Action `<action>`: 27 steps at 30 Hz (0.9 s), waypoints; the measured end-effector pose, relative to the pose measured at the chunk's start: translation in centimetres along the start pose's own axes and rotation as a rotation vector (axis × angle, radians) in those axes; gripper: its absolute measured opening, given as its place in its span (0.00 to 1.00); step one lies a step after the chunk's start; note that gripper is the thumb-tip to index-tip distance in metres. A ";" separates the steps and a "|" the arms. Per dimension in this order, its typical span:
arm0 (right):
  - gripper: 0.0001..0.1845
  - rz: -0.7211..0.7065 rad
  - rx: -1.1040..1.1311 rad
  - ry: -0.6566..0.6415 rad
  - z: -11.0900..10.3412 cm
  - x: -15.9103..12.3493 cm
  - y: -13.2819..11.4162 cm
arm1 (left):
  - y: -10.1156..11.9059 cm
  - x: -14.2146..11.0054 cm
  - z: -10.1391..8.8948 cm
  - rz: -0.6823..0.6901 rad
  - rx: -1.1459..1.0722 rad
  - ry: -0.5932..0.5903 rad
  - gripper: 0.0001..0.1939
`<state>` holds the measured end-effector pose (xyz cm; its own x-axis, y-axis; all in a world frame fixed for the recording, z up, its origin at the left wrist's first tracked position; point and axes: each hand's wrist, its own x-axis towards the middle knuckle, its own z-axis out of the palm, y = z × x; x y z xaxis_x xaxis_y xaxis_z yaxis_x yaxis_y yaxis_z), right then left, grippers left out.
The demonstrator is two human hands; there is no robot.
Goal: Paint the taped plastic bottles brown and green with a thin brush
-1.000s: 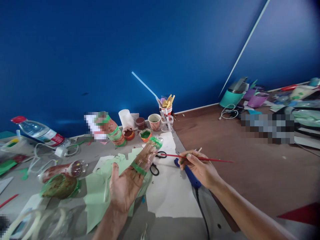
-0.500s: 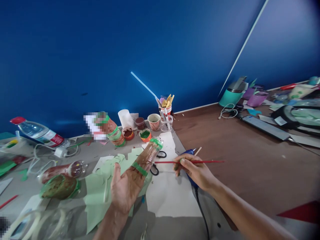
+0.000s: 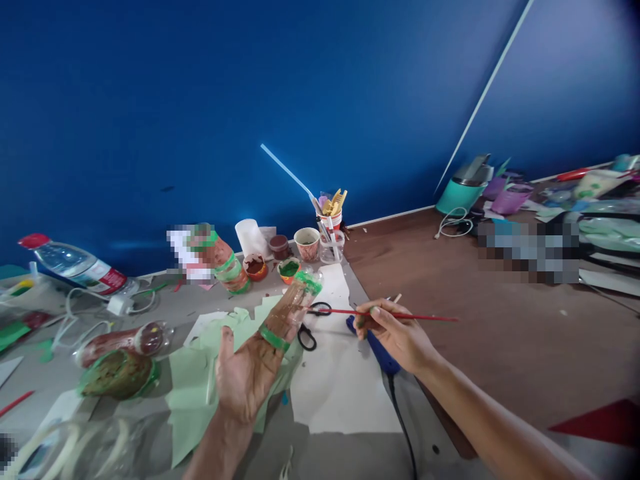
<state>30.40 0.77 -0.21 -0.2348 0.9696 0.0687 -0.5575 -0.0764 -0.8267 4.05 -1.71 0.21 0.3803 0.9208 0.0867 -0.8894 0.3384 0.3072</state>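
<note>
Left hand (image 3: 245, 377), palm up and flat, carries the painted plastic bottle (image 3: 283, 312) over its fingers; right hand (image 3: 387, 328) pinches a red brush (image 3: 433, 318) above the grey counter's (image 3: 260, 460) right edge, brown counter (image 3: 425, 267) spreading beyond. The bottle's long axis slants away rightward, green end farthest. Brush tip sits farther from the green band (image 3: 275, 338) than half a second ago.

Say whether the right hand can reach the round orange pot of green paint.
Probably yes: the pot is open, though the brown-and-green plastic bottle on the left hand seems partly between.
</note>
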 end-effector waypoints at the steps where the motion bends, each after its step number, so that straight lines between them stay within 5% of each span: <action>1: 0.12 0.019 0.006 -0.030 0.0 0.0 0.0 | 0.0 0.0 0.0 0.003 -0.007 -0.002 0.53; 3: 0.13 0.061 -0.006 -0.069 0.0 0.1 0.0 | 0.0 0.0 0.0 0.006 -0.017 -0.008 0.53; 8: 0.12 0.004 -0.024 0.066 -0.3 0.2 0.0 | 0.1 0.0 -0.2 0.007 -0.018 -0.008 0.53; 12: 0.13 0.080 -0.009 -0.085 -0.4 0.1 0.0 | 0.2 0.0 -0.3 0.023 -0.029 0.024 0.51; 17: 0.12 0.011 -0.031 0.013 -0.5 0.2 0.0 | 0.2 0.0 -0.2 0.033 -0.034 0.075 0.53; 22: 0.13 0.088 -0.024 -0.082 -0.5 0.2 0.0 | 0.2 -0.1 -0.8 0.074 -0.056 0.102 0.50; 27: 0.12 0.018 -0.009 0.048 -0.6 0.4 0.0 | 0.5 -0.2 -1.3 0.043 -0.065 0.085 0.49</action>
<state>30.81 1.26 -0.58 -0.2066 0.9781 0.0270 -0.5461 -0.0924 -0.8326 3.22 -1.52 -0.93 0.3209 0.9470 0.0173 -0.9202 0.3074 0.2422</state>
